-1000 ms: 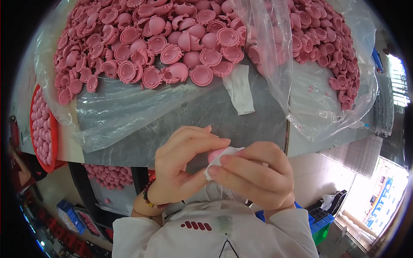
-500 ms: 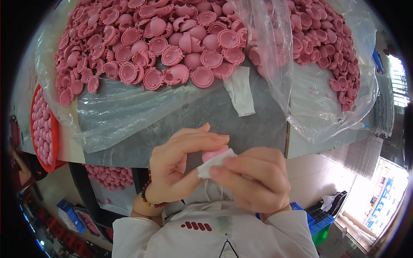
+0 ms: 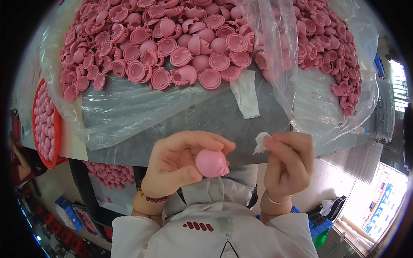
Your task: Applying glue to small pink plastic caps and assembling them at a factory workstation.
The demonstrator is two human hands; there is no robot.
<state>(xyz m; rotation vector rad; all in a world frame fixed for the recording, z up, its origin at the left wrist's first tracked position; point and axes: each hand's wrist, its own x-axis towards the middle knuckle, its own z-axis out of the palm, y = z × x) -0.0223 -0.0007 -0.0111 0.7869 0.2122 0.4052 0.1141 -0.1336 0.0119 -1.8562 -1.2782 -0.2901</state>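
Observation:
My left hand [image 3: 178, 161] holds a small pink domed plastic shell [image 3: 211, 163] between thumb and fingers, close to my chest. My right hand [image 3: 289, 163] is beside it, a little apart, pinching a small white cloth scrap [image 3: 260, 142] at its fingertips. Both hands hover just in front of the grey table edge [image 3: 206, 116]. A big heap of similar pink shells [image 3: 180, 47] lies on clear plastic sheeting on the table beyond.
A clear plastic bag [image 3: 327, 56] at the right holds more pink shells. A white cloth strip [image 3: 245, 92] lies on the table. A red basket [image 3: 43, 124] of pink pieces stands at the left. Blue crates [image 3: 69, 213] sit on the floor below.
My hands were pressed together with the cloth on the shell. They have come apart: the left keeps the shell, the right has drawn the cloth away to the right.

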